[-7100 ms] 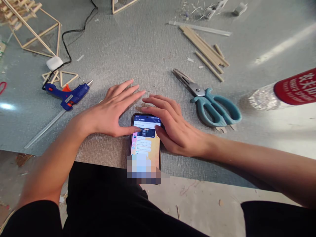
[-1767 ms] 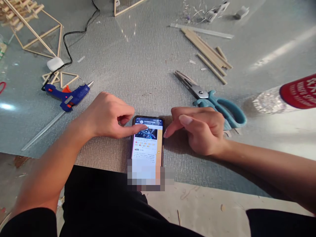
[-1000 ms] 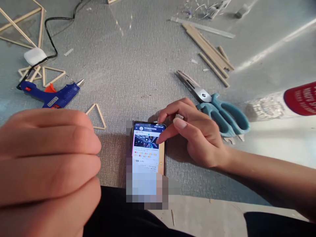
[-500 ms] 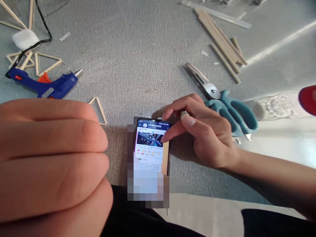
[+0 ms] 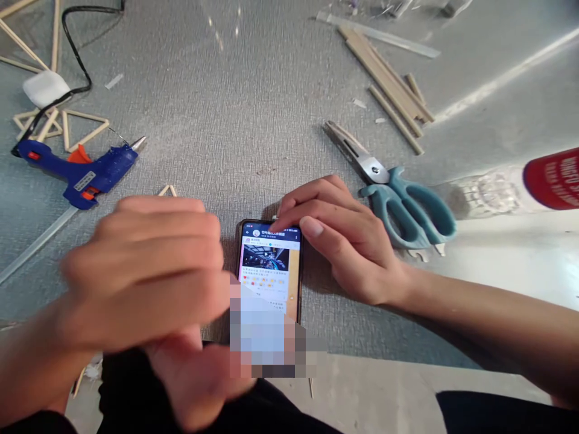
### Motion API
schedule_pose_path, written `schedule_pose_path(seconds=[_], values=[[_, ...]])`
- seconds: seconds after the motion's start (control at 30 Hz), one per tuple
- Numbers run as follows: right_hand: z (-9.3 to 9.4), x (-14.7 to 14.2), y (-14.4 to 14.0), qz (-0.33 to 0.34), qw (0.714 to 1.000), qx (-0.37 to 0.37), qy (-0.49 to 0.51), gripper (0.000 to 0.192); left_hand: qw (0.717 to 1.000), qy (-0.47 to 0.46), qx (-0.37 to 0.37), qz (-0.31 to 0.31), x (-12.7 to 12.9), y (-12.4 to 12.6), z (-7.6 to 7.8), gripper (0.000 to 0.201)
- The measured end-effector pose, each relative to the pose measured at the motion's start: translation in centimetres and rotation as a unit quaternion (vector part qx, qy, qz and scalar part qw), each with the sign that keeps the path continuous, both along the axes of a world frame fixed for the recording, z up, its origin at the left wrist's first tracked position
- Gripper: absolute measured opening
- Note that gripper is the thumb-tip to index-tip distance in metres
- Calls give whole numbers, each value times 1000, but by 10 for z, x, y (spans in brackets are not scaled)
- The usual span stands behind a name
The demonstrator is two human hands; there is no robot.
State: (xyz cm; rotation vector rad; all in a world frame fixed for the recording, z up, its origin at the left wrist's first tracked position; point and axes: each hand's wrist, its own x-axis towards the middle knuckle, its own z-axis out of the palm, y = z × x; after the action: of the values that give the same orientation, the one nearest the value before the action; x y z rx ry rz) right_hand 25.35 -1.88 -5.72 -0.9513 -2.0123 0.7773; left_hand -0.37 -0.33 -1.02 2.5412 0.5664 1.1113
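Observation:
A lit smartphone (image 5: 266, 258) lies upright in view near the table's front edge, its lower part covered by a pixelated patch. My right hand (image 5: 348, 241) rests at its top edge, one fingertip over the screen's top and the thumb beside the right corner. The fingers are stretched and seem to hold nothing; a tiny pale bit shows by a fingertip. To the left of the phone hovers my left hand (image 5: 149, 265), blurred, fingers bent and thumb apart below. Nothing shows in it, though its palm is hidden. Teal-handled scissors (image 5: 393, 193) lie beyond my right hand.
A blue glue gun (image 5: 93, 172) with a black cord and clear glue stick (image 5: 40, 244) lies left, near wooden stick triangles (image 5: 85, 126) and a white plug-like block (image 5: 45, 89). Wooden sticks (image 5: 384, 78) lie back right. A red-labelled bottle (image 5: 552, 181) stands right.
My left hand has moved away from the camera and right, towards the phone, its thumb now showing. My right hand has shifted left onto the phone's top edge. The view has shifted slightly.

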Motion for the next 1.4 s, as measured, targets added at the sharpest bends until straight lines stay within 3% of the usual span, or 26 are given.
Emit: schedule_pose_path(seconds=[0.1,0.23,0.67,0.93,1.4], values=[[2,-2,2,-6,1000,-9,-15,19,999,-17,18,-43,14,16,-17,29],[2,-5,2,-18,999,-17,-23,19,999,-16,-6,-34,18,24,-28,27],[-3,-6,2,-32,999,-15,9,20,1000,14,-22,-6,14,27,-31,48],[-3,-3,3,-30,999,-29,31,18,998,-36,-25,-43,16,30,-35,42],[-2,-3,6,-17,998,-43,41,19,997,-6,-23,-71,14,34,-30,29]])
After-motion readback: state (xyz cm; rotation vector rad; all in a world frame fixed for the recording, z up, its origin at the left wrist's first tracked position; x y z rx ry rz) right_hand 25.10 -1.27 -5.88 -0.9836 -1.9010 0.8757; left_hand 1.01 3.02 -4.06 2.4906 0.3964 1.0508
